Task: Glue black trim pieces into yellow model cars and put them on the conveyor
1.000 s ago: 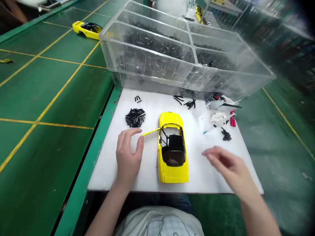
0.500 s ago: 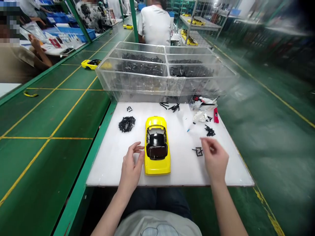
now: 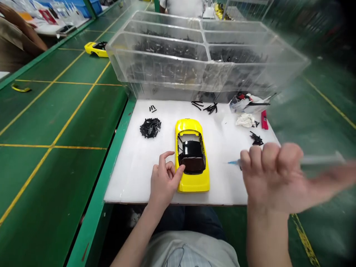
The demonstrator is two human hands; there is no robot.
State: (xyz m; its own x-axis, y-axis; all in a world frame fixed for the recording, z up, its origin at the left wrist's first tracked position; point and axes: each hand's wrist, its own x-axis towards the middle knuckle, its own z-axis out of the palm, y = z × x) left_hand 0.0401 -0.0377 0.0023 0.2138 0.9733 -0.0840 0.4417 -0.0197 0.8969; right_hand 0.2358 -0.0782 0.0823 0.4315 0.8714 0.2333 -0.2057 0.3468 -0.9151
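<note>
A yellow toy car body [image 3: 194,183] with a black roof lies on the white work board [image 3: 130,178]. My left hand [image 3: 165,180] is at its left side, fingers loosely curved and apart, the thumb tip over the car's edge. Raised at the right, my right hand [image 3: 272,172] has its fingers wrapped round a syringe [image 3: 319,159]. The syringe's blue needle tip [image 3: 233,162] points left toward the car, apart from it. The thumb stretches out to the right, blurred. Behind the car are a pile of small black strips [image 3: 150,128] and some longer black strips [image 3: 211,108].
A clear compartment bin [image 3: 172,70] of black parts stands behind the board. At the right are a small clear box [image 3: 244,105], crumpled white tissue [image 3: 245,120], a red item [image 3: 264,119] and black pieces [image 3: 256,138]. Another yellow car body [image 3: 96,49] sits on the green conveyor [image 3: 78,126].
My right hand has picked up the syringe from the board and raised it, closer to the camera. My left thumb has come over the car's edge. The view has tilted down.
</note>
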